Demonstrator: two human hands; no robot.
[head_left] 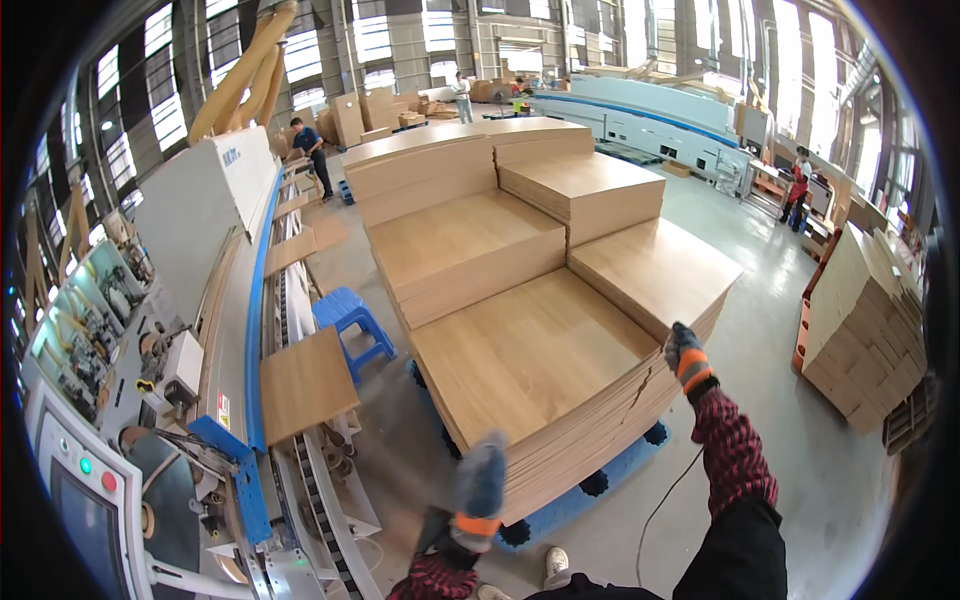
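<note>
The top wood panel (530,355), on the front stack's near edge above the blue pallet (600,490), has my gloved right hand (685,355) at its right corner, grip unclear, and my blurred left hand (480,480) at its front edge, so I judge lifting comes next.

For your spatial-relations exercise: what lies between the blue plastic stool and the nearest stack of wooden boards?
In the head view, only bare grey floor separates the blue stool from the board stack.
</note>
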